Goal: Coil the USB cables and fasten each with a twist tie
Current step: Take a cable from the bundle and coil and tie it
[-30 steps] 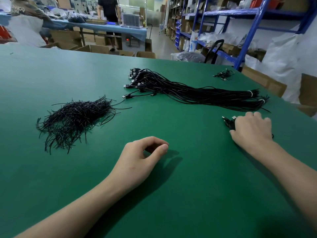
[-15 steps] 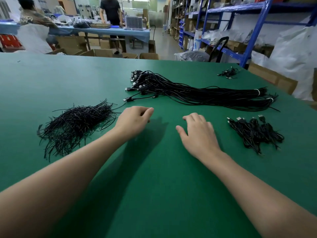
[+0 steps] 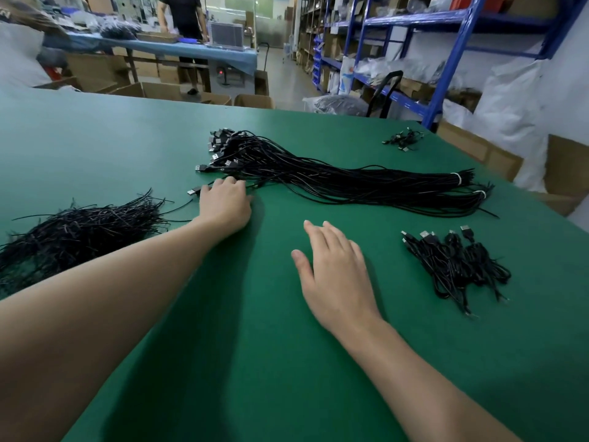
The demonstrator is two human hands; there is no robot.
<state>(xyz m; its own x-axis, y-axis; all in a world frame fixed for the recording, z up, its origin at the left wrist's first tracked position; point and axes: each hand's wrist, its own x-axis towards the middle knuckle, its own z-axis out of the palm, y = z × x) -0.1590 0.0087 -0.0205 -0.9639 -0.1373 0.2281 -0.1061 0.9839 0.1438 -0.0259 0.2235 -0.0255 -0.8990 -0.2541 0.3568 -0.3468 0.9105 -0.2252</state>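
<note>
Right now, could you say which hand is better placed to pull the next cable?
Probably left: the left hand rests at the plug end of the long bundle; the right hand lies apart.

A green table [image 3: 95,138] bears a long cable bundle [image 3: 350,183], heaped twist ties [image 3: 79,231] and coiled cables [image 3: 455,263].

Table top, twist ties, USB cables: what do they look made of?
Table top: matte green mat, probably rubber or vinyl; soft sheen, no grain. Twist ties: thin black strands that hold their kinks, likely plastic-coated wire; pale glints on some. USB cables: black, slightly glossy plastic jacket, with silvery metal plug shells at the ends.
</note>
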